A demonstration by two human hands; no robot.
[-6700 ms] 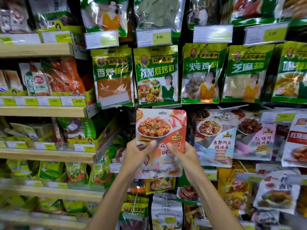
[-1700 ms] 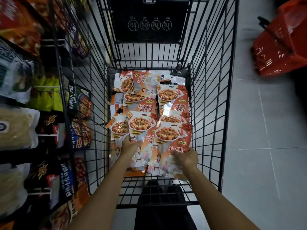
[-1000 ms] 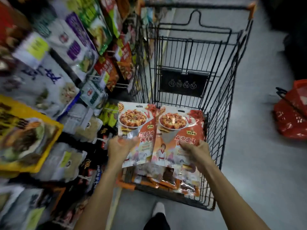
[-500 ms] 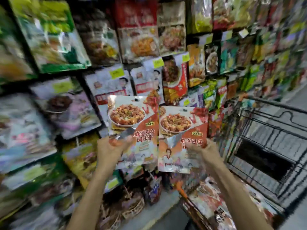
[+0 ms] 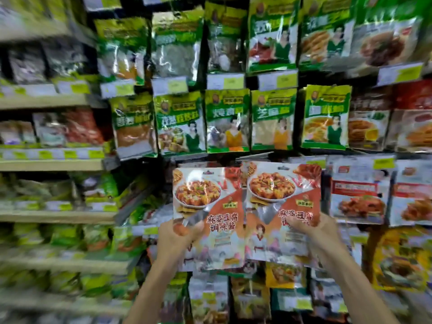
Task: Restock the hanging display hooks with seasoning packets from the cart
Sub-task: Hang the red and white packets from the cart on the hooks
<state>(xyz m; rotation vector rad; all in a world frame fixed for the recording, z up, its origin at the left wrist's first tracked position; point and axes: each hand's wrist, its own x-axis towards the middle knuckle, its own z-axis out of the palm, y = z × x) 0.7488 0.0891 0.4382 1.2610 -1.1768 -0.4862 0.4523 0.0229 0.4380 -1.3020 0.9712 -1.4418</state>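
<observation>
I hold two orange and white seasoning packets with a tofu dish printed on them, side by side in front of the hanging display. My left hand [image 5: 177, 239] grips the lower left of the left packet [image 5: 210, 206]. My right hand [image 5: 313, 235] grips the lower right of the right packet [image 5: 278, 199]. Both packets stand upright at the height of the row just below the green packets [image 5: 226, 120]. The hook behind them is hidden by the packets. The cart is out of view.
Green seasoning packets hang in two rows above. White and red packets [image 5: 357, 190] hang to the right. Wooden shelves [image 5: 51, 164] with small packets and yellow price tags run along the left. More packets [image 5: 285, 274] hang below my hands.
I lifted two packets out of the cart, turned left to the display and raised them. Since half a second ago the view swung left and the cart left the frame.
</observation>
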